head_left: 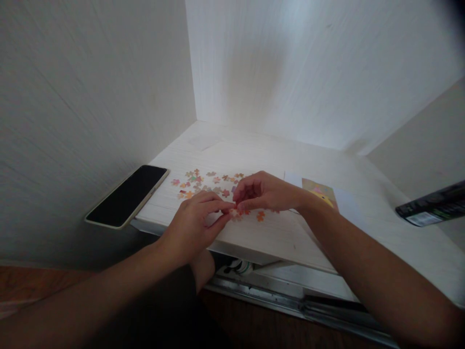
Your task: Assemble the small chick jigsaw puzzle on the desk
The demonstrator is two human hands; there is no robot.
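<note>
Small jigsaw puzzle pieces [196, 179] lie scattered on the white surface around my hands. My left hand [198, 218] is closed in a pinch, its thumb and index fingertips at a pale pinkish puzzle piece [236, 215]. Just beside those fingertips, my right hand [263, 191] is curled with thumb and fingers together over orange-red pieces, partly hiding what they grip. One orange piece [260, 216] lies apart, below the right hand. Under the right wrist is a sheet with a printed yellow and tan picture [321, 193], partly covered by the forearm.
A phone [127, 196] with a dark screen lies at the left, overhanging the front edge of the white tabletop [254, 240]. At the far right is a black cylindrical container [432, 206]. White walls [261, 72] enclose the back and sides. An open space with a metal rail lies below.
</note>
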